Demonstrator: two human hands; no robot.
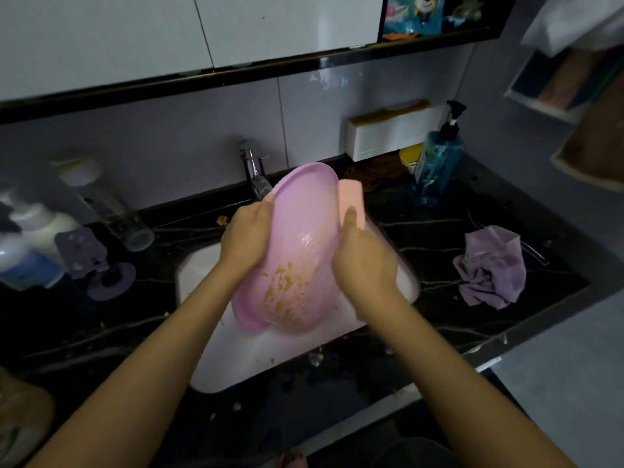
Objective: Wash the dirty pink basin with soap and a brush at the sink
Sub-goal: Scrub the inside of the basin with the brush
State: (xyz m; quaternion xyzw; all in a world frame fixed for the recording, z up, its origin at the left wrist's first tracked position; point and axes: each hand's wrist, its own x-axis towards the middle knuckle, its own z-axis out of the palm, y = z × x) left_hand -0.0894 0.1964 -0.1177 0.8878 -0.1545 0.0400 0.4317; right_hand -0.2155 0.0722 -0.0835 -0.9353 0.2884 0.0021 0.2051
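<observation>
While the left hand (pixel 248 231) grips the left rim of the basin (pixel 304 211), fingers curled over the edge, the right hand (pixel 363 261) holds a pale pink brush (pixel 353 195) against the right rim, thumb lying on the brush. Both hands are closed on what they hold. Held up between them, the basin stands steeply tilted on edge over the white sink (pixel 209 349), its upper rim just beside the spout of the faucet (pixel 255 173). Yellowish bits cling to its lower part, and the surface above them looks wet. Around the sink runs a dark counter (pixel 439 319) strewn with crumbs. A blue soap bottle (pixel 435 167) with a black pump stands at the back right, a crumpled purple cloth (pixel 489 265) lies nearer on the right, and white bottles (pixel 33 238) stand at the left.
</observation>
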